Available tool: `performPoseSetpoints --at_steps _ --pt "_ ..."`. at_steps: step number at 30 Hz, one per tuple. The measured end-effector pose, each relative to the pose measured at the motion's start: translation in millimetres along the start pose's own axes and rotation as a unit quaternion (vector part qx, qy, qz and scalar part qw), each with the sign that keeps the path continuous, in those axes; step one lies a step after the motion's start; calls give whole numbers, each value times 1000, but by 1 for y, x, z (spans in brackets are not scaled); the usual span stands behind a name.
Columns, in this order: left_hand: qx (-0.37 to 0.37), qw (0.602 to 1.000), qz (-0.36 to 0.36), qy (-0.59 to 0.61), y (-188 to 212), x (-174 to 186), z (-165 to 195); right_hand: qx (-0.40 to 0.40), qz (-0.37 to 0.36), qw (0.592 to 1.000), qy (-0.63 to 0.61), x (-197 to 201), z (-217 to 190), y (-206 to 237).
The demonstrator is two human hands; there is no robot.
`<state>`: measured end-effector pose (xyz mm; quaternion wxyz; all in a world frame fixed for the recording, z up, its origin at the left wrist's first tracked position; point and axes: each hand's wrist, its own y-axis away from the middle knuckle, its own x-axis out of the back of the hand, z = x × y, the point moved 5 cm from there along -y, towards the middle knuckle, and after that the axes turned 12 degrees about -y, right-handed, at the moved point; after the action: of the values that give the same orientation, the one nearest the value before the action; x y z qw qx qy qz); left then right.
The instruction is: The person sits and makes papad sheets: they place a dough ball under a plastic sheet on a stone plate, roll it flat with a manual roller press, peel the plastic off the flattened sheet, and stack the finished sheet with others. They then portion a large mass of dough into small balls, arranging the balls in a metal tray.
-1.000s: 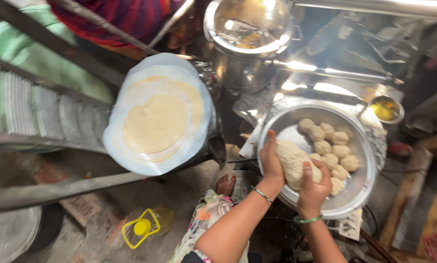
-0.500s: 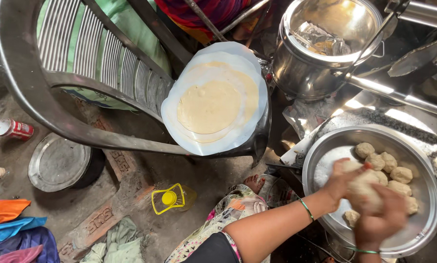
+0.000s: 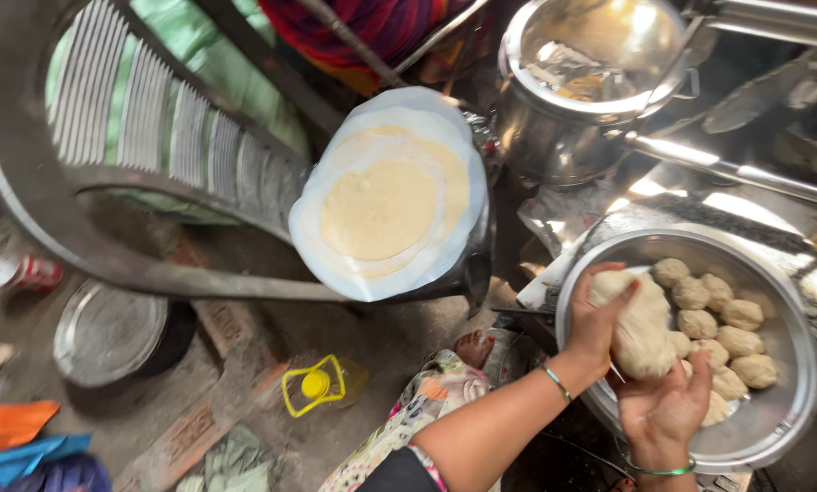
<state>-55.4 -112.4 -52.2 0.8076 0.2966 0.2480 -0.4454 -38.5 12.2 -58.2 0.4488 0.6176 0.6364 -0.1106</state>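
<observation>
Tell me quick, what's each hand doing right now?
Left hand: curled over the top of the large dough lump, gripping it above the steel bowl.
Right hand: palm up, cupping the same lump from below.

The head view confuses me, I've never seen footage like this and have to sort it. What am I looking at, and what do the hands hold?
The camera sits on a person's head and looks down at their own two hands. No machine is involved. The left hand and right hand together hold a big dough lump over a steel bowl. Small dough balls lie in the bowl. Left of it a thin flatbread lies on a round white sheet. Behind stands a steel pot. On the floor lie a yellow-capped bottle and a metal lid.
</observation>
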Motion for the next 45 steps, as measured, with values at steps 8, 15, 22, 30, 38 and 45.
performPoseSetpoints --at_steps 8,15,22,30,38,45 --pt "-79 933 -287 -203 20 -34 -32 134 99 986 -20 90 -53 -44" --pt "-136 677 -353 -631 26 -30 -26 386 98 828 395 96 -63 -31" --pt "-53 637 -253 -726 37 -33 -2 400 71 814 416 22 -65 3" --pt "16 812 -209 -544 14 -17 6 541 3 394 743 -20 -85 22" --pt "89 815 -289 -495 16 -3 -21 267 -94 926 249 44 -63 -23" --pt "38 737 -365 -567 21 -1 -39 314 -66 909 266 52 -75 -24"
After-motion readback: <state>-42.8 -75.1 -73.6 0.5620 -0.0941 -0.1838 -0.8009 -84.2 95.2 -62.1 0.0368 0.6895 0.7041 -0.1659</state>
